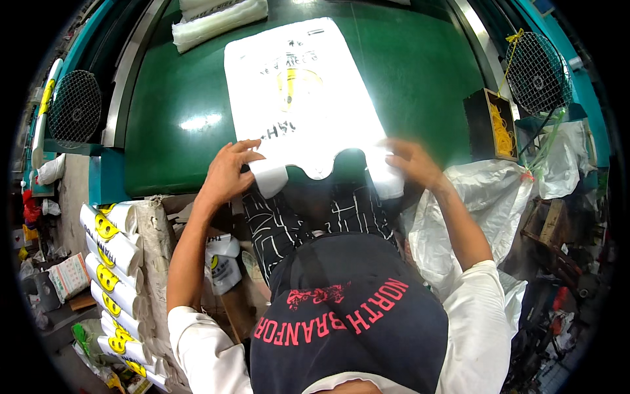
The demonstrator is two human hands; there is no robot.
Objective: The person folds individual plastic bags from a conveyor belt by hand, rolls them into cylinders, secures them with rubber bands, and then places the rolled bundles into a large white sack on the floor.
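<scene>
A flat stack of white plastic carrier bags (315,98), printed with a yellow smiley and dark lettering, lies on the green belt (426,85). Its two handle ends point toward me and hang past the belt's near edge. My left hand (228,169) is closed at the left handle, fingers on top and thumb lower at the side. At the right handle, my right hand (415,161) grips the outer edge, slightly blurred. The undersides of both grips are hidden.
Rolled white bag bundles (111,276) are piled at the left. More bundles (220,20) lie at the belt's far end. Round fan guards (75,108) flank the belt. A black box of yellow rubber bands (502,128) and a large translucent sack (459,223) are at the right.
</scene>
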